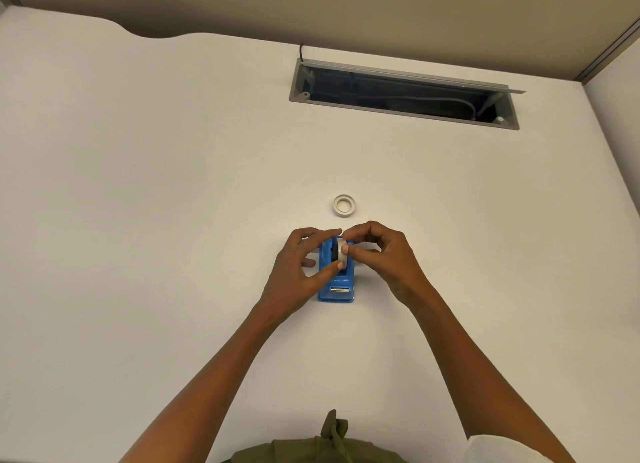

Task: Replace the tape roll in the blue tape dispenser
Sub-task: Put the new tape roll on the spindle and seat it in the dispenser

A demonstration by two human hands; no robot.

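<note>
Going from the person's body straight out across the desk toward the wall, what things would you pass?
Blue tape dispenser under both hands → loose white tape roll → open cable tray set in the desk.

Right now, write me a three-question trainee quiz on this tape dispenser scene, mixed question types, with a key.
1. True or false: the blue tape dispenser lies on its side on the white desk.
2. Multiple choice: the loose tape ring on the desk sits A) beyond the dispenser, B) between the dispenser and the person, C) inside the cable tray.
3. Fill in: the left hand and right hand both have fingers at the ____ held in the dispenser.

Key: 1 false, it stands upright with the cutter toward the person; 2 A; 3 tape roll.
</note>
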